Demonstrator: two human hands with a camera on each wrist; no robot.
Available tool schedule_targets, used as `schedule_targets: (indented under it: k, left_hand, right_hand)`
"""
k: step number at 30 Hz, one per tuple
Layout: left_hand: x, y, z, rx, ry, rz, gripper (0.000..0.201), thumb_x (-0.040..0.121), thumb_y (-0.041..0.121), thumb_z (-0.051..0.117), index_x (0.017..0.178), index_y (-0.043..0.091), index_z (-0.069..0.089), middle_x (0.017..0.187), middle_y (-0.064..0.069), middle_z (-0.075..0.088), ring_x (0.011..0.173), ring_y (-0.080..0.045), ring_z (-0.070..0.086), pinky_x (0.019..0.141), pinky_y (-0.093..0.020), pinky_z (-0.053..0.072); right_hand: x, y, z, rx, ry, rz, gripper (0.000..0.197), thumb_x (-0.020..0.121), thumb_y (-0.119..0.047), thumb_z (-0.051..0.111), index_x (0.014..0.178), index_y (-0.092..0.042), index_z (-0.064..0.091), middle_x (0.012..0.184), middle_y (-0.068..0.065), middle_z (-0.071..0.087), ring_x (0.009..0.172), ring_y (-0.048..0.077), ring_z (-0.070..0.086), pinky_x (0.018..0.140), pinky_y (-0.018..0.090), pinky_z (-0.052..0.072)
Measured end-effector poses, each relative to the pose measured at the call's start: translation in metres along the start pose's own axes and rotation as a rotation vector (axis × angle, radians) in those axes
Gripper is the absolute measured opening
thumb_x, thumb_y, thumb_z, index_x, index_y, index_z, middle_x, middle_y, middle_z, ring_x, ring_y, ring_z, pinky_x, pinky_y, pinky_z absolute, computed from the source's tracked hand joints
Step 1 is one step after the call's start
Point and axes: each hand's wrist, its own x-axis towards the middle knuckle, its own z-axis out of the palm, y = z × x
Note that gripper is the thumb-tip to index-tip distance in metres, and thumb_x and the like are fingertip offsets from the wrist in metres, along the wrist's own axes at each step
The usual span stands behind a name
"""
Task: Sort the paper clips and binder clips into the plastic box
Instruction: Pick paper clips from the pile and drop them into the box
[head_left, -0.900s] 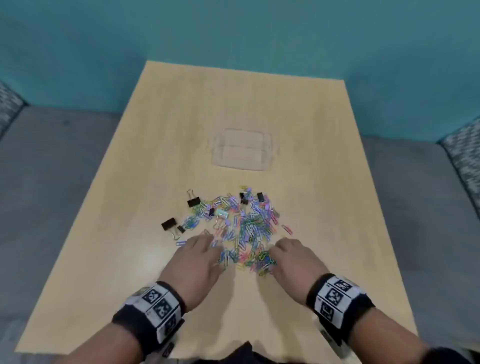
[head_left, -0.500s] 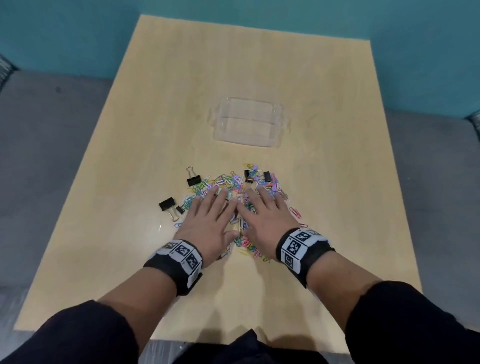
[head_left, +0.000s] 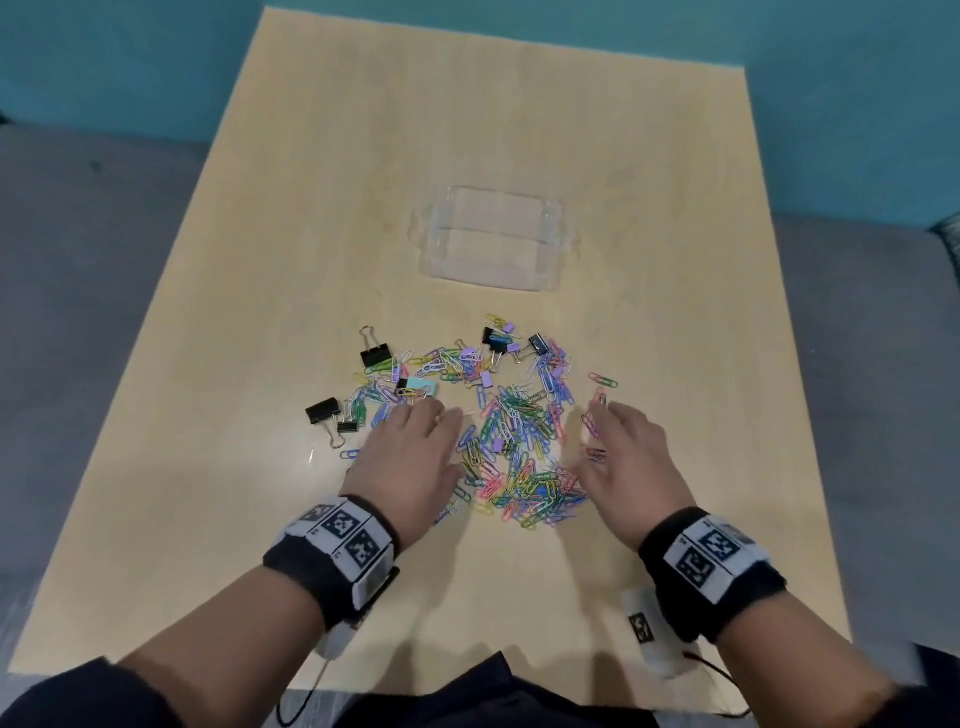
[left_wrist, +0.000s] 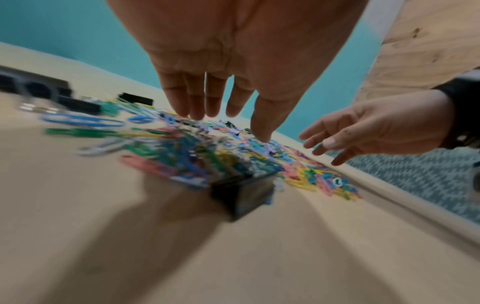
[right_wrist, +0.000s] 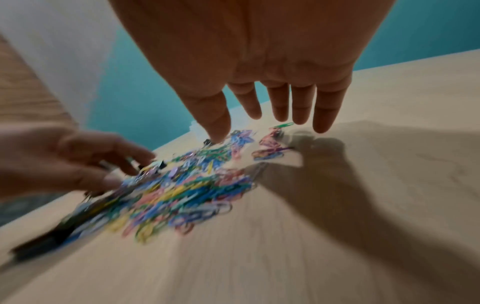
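While hands flank clip pile, plastic box beyond.

Paper clips multicoloured; binder clips black; plastic box clear; table pale wood; wall teal.

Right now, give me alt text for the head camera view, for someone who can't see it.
Two open hands, left hand and right hand, flank a pile of colourful paper clips on a wooden table. Black binder clips lie at the pile's far and left edges, and an empty clear plastic box sits beyond.
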Motion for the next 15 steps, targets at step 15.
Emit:
schedule_targets:
  k: [15]
  left_hand:
    - [-0.016,0.047,0.0,-0.141,-0.093,0.011,0.013,0.088,0.026,0.053,0.094,0.014,0.053,0.1,-0.007,0.05,0.093,-0.031,0.05,0.075,-0.044,0.046]
  right_hand:
    - [-0.003,-0.029,0.02,-0.145,-0.154,-0.123,0.036,0.086,-0.03,0.062,0.118,-0.016,0.051,0.114,0.007,0.045,0.103,0.029,0.043,0.084,0.037,0.041]
